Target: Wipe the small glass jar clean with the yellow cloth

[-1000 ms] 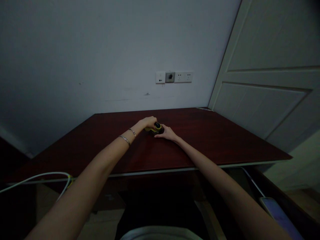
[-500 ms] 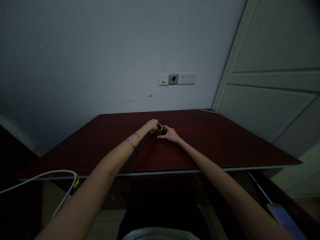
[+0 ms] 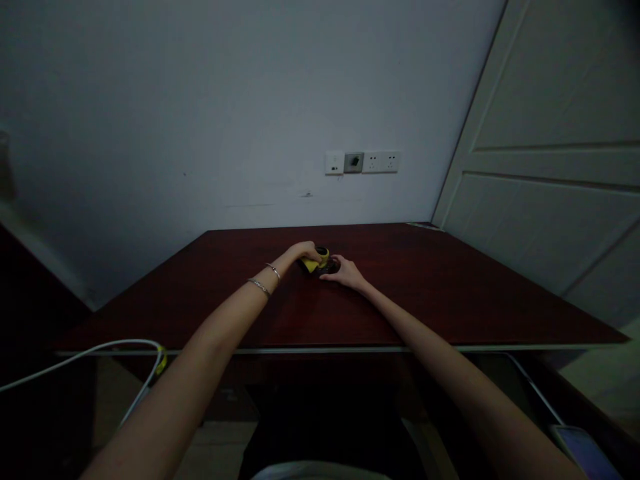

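My left hand (image 3: 306, 251), with two bracelets on the forearm, is closed on a small yellow-and-black object (image 3: 311, 265) at the middle of the dark red table (image 3: 210, 280). The object's exact kind is too small and dim to make out; a rounded yellow rim around a black part shows beside the fingers. Just to its right, my right hand (image 3: 346, 272) curls its thumb and fingers around a dark brown, shiny round thing (image 3: 330, 267). The two things touch or nearly touch, and the fingers hide parts of both.
Behind the table rises a pale wall with sockets (image 3: 381, 162) and a switch plate. A white panelled door (image 3: 545, 167) stands at the right. A white cable (image 3: 125, 342) loops over the front left edge. At the lower right lies a phone (image 3: 583, 448) with a cord.
My left hand has tilted, so more of the object's yellow side shows. Both hands stay close together. The whole view has shifted slightly.
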Tool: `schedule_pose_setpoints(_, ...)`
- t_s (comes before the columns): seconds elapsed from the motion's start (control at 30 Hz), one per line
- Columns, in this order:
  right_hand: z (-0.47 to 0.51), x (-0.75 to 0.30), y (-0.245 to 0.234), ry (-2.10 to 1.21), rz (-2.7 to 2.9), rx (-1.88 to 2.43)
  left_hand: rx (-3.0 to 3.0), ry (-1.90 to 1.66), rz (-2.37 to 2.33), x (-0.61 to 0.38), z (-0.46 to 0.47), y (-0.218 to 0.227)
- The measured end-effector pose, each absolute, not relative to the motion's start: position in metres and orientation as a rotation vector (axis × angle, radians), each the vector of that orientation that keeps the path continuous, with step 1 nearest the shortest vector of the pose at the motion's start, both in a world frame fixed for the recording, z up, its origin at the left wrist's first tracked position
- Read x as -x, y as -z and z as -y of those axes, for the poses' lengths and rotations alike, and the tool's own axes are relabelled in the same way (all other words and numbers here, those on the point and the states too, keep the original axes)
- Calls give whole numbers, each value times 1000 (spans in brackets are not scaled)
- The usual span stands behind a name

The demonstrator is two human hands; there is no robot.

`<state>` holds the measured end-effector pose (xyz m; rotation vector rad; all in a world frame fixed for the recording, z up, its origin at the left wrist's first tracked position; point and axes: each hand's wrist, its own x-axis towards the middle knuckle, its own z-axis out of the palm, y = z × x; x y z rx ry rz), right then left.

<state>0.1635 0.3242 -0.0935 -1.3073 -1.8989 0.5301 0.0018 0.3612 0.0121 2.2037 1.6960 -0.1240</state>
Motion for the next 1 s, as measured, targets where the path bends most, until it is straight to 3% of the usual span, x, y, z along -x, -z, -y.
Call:
schedule_pose_setpoints(0.13,-323,-162,94,-591,1897,1241,-2149,15,-1699,17,-359,-30)
schedule_pose_setpoints(0.3,-329,-165,87,-917,1766,1150,-1962,-453,-1428,31,-352,-48)
schedule_pose_setpoints(0.4,-333,-173,71,-1125,1529,1114,-1951,-589,-1322,31,-345,-55)
schedule_pose_setpoints(0.5,-330,-176,48,-1121,1359,1019,-1942,-712,-1218,22,-338,-56)
schedule_pose_setpoints(0.77,-310,-140,15,-1192,1119,707,-1815,-960,-1029,-13,-334,-29)
schedule_pose_setpoints(1.0,-338,-160,33,-989,907,1104,-1749,-1113,-1135,10,-333,16)
